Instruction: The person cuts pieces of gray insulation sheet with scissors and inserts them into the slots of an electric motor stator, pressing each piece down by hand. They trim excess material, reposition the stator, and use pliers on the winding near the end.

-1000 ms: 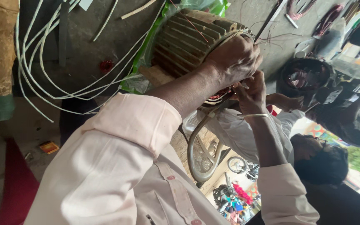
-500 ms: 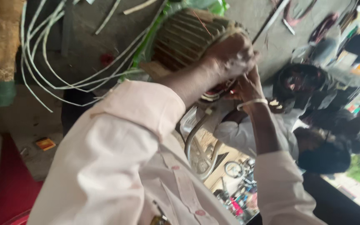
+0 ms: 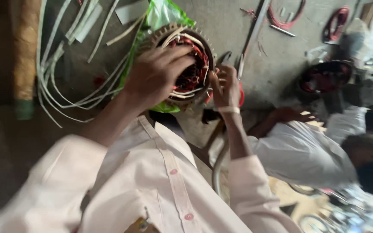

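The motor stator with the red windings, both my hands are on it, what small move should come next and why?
Probably steady the stator with the left hand, which lies over its open end, and let the right hand at the rim tuck the loose white strips inward. They stick out past the red windings.

Red-copper motor windings (image 3: 191, 73), green bag (image 3: 162, 13), pale-pink shirt (image 3: 152, 181).
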